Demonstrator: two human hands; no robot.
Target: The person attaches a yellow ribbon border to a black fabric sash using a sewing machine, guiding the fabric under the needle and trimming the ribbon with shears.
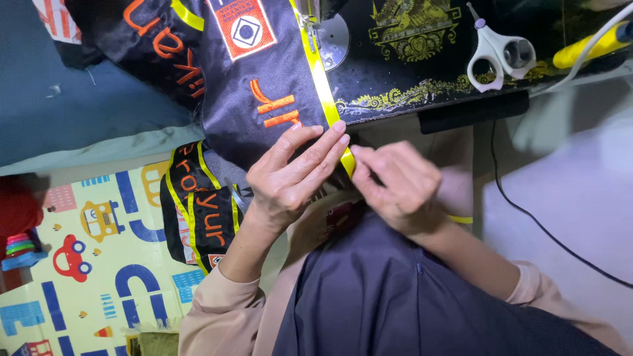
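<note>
At the front edge of a black sewing machine bed [422,59] with gold ornament, a person's two hands meet over a strip of yellow reflective tape [319,72] sewn along a dark navy garment [244,86]. Seen from the head camera, the left hand [293,175] lies palm down, wrist bent and forearm rising from lower left in a pale pink sleeve [217,310], its fingers [330,135] stretched flat and loosely spread, tips pressing the tape and cloth just where they leave the machine bed. Beside it, the right hand [395,181] curls inward, fingers bunched and closed in a pinch on the tape's lower end; its forearm runs off to the lower right. Fingertips of both hands nearly touch.

Long and narrow, the tape runs from the machine's needle area at the top down and slightly rightward to the hands, its long axis close to vertical in the view. Orange embroidered lettering and a square orange patch [244,29] sit on the garment left of the tape.

White-handled scissors [498,53] lie on the machine bed at upper right, well apart from the hands, blades pointing up-left. More black fabric with yellow trim [194,211] hangs left of the left wrist, above a colourful play mat [99,264] on the floor. A black cable [527,211] trails at right.
</note>
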